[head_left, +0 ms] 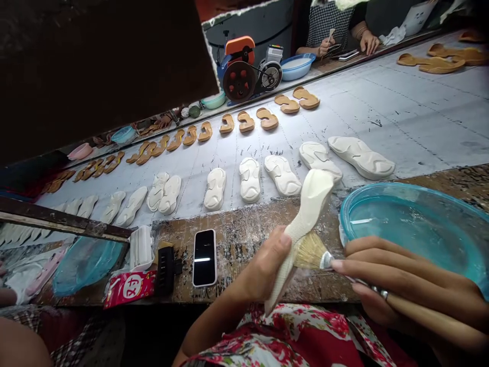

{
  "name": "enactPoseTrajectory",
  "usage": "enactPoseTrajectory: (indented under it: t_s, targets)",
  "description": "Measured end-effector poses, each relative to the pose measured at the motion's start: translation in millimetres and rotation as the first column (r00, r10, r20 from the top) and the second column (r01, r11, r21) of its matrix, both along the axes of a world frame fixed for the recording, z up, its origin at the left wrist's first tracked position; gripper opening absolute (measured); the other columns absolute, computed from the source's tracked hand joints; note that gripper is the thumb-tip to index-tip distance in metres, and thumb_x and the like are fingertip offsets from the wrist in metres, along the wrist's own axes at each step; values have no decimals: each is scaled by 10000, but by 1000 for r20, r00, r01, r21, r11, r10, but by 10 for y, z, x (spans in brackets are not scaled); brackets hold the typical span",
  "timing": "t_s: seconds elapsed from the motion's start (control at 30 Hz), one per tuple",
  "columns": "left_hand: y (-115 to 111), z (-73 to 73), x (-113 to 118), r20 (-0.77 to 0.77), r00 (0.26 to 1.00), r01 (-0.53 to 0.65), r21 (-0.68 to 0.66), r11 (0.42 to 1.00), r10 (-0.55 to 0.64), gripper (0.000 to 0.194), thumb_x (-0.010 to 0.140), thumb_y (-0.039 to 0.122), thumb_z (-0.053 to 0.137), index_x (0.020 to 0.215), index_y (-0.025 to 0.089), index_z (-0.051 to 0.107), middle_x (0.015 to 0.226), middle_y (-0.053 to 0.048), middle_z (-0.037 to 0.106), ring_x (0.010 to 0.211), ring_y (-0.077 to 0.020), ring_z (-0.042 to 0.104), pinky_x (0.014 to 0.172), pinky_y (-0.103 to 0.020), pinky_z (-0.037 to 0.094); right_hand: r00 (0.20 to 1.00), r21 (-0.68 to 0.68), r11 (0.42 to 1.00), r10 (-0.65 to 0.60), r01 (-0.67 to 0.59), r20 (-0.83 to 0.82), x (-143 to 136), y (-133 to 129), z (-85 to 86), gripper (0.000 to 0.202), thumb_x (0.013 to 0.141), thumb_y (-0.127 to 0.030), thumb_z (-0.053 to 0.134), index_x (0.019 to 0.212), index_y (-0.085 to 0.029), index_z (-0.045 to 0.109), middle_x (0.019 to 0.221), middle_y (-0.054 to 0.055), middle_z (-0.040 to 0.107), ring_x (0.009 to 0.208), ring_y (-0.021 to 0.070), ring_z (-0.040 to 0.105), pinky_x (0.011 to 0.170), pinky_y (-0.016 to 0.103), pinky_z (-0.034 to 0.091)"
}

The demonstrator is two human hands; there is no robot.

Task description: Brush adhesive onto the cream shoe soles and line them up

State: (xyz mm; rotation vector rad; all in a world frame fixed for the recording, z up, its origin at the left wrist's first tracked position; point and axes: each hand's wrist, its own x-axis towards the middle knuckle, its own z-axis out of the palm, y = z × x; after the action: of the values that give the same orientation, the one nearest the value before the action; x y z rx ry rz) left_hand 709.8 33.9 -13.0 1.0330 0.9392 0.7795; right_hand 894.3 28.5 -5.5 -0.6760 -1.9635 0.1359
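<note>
My left hand [265, 265] is closed around a white sole-shaped piece [315, 199], which is tilted upright with its ribbed edge showing. In my right hand [412, 285] is a brush [424, 313] with a wooden handle, its pale bristles touching the ribbed edge of the piece. A blue basin of water [405, 219] stands just beyond my right hand. White sole pieces [282, 175] lie in a row on the pale surface behind, one of them [361, 157] near the basin.
A phone [205, 257], a black clip-like object [165, 268], a red packet [132, 288] and a white tissue pack [141, 248] lie on the worn wooden edge. Brown soles [267, 119] line the far side. A belt-driven machine [240, 76] and another person's hand [369, 42] are beyond.
</note>
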Motion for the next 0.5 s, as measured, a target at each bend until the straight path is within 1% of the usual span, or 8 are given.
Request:
enactPoseTrajectory:
  t_s: [0.03,0.1,0.17,0.23,0.3,0.33,0.43,0.5]
  targets:
    - [1,44,0,-78,997,-6,120,993,15,446,872,442,391,1166,165,579,1100,-92,558,1039,-238,475,926,-313,325,999,27,999,27,-28,34,12,22,-9,158,834,-166,479,961,-162,572,658,13,612,628,106,606,636,207,539]
    - [3,117,-1,-207,977,11,316,949,57,418,892,371,375,1255,216,512,1225,-78,484,1180,-241,369,1001,-305,256,993,53,994,89,-93,79,15,42,5,141,816,-138,486,930,-147,569,635,-1,597,593,82,587,641,183,532]
    - [9,146,7,-236,969,20,363,931,71,416,900,345,363,1285,233,476,1249,-72,470,1214,-237,336,1022,-305,232,985,53,986,156,-160,80,-14,12,38,139,801,-111,496,917,-149,562,619,-18,590,558,63,567,639,164,525]
    - [26,125,35,-138,988,-31,269,963,70,424,897,365,375,1285,227,477,1221,-63,510,1184,-232,380,1013,-299,254,990,-31,990,136,-135,39,-66,-56,55,134,825,-125,490,933,-163,561,639,-19,600,576,64,572,662,175,526]
    - [58,77,86,36,993,-111,82,990,108,455,895,408,360,1287,205,473,1147,-61,570,1100,-229,466,971,-304,315,996,-141,986,89,-87,6,-119,-122,45,149,879,-172,436,947,-185,568,660,-10,611,641,80,599,686,191,526]
    - [80,51,118,125,982,-135,-33,990,138,484,897,433,329,1283,180,475,1097,-69,597,1052,-231,503,943,-313,347,996,-164,983,86,-84,2,-140,-140,34,183,902,-195,397,949,-189,574,667,-3,617,669,88,609,695,193,526]
    - [157,-10,212,306,910,-187,-302,935,281,606,897,492,217,1211,80,532,932,-103,647,960,-249,564,889,-342,405,981,-50,981,188,-186,40,-177,-114,32,308,929,-194,283,927,-164,590,681,26,639,674,96,617,661,163,520]
    - [215,-38,253,360,838,-276,-369,887,410,659,882,540,207,1141,60,577,866,-107,659,965,-257,575,892,-344,416,966,27,970,237,-241,104,-189,-63,81,354,928,-169,249,896,-138,600,691,44,648,635,96,606,610,155,508]
